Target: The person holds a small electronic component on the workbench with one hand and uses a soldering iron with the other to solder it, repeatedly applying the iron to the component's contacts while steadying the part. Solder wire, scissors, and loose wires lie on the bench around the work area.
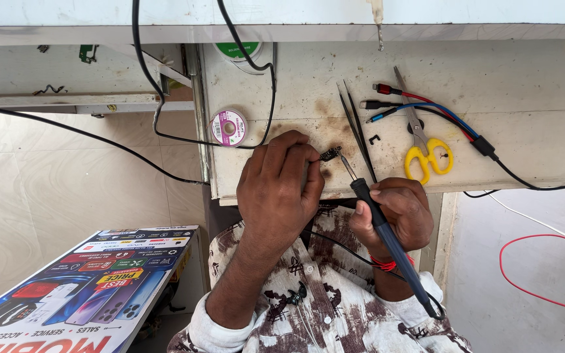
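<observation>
Slim soldering iron [387,235], tiny dark board [329,154]

Repair workshop: soldering iron [387,229], tweezers [356,124].

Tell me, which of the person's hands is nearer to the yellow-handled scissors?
Right. The right hand, gripping the soldering iron, sits just below-left of the scissors. The left hand, pinching a small dark part, lies farther off to the left.
</observation>
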`<state>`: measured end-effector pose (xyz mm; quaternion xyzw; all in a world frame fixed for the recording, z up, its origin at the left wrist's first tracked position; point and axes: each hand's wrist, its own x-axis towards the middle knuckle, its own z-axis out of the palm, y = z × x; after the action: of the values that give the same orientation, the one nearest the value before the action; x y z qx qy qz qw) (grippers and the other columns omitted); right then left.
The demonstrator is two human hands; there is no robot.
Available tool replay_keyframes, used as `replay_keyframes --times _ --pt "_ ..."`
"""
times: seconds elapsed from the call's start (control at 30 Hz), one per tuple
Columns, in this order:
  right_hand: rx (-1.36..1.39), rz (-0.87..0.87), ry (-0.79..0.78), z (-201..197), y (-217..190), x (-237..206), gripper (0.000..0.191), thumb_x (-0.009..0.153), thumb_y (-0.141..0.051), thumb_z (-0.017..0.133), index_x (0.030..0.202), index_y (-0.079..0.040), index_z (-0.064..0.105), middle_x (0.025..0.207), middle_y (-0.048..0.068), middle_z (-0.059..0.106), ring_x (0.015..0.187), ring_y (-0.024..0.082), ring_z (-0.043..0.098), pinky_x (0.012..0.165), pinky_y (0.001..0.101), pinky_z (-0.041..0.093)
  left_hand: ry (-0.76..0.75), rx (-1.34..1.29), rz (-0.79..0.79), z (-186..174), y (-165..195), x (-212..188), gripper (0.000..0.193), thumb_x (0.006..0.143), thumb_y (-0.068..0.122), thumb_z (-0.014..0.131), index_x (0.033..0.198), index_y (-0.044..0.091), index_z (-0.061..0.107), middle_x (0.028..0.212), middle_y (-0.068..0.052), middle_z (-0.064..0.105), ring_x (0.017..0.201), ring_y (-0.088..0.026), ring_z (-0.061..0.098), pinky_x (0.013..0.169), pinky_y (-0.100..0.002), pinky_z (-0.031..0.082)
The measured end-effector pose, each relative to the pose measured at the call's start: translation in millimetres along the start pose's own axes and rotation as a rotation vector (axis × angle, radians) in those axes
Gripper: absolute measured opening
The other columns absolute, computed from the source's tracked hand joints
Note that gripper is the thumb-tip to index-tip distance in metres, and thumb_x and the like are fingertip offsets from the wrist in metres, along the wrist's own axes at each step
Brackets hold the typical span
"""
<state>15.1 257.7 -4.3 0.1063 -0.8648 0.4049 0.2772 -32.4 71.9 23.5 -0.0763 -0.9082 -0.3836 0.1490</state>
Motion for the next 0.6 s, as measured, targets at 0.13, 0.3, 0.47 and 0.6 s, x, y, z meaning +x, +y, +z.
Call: replay_keyframes --times 0.13,0.3,0.47,0.6 --pt "0.002 -0.036 0.022 2.0 1.2 1.6 0.021 0.093 -0.013 0.075 0.099 -0.003 0.057 0.072 0.007 0.064 0.081 0.027 0.068 0.071 0.0317 0.054 0.002 0.002 0.002 0.0 0.4 -0.3 0.015 0.086 0.009 0.08 0.095 0.008 0.069 0.115 -0.003 0.068 0.093 -0.019 0.067 0.08 -0.034 0.057" --pt "-0.013 -0.03 0.019 3.0 -0.4 2.2 0.023 0.092 -0.014 0.077 0.098 -0.003 0.058 0.071 0.007 0.062 0.081 0.026 0.068 0.07 0.032 0.054 0.007 0.007 0.003 0.9 -0.6 -0.3 0.015 0.086 0.01 0.081 0.095 0.009 0.069 0.114 -0.002 0.068 0.093 -0.019 0.067 0.08 -0.034 0.057" --pt "-0.011 -0.027 0.021 3.4 -0.3 2.3 0.024 0.092 -0.016 0.078 0.098 -0.003 0.058 0.07 0.007 0.062 0.081 0.026 0.068 0.069 0.0312 0.054 0.007 0.015 0.011 2.2 -1.2 -1.0 0.015 0.087 0.01 0.081 0.096 0.008 0.069 0.115 -0.003 0.068 0.094 -0.018 0.067 0.08 -0.034 0.057" --pt "-0.01 -0.04 0.028 3.4 2.4 2.4 0.024 0.092 -0.015 0.077 0.097 -0.003 0.058 0.069 0.007 0.062 0.08 0.026 0.068 0.069 0.0315 0.054 -0.002 0.014 0.014 2.6 -1.5 -1.1 0.015 0.087 0.01 0.081 0.096 0.008 0.07 0.115 -0.003 0.068 0.093 -0.018 0.067 0.08 -0.034 0.057"
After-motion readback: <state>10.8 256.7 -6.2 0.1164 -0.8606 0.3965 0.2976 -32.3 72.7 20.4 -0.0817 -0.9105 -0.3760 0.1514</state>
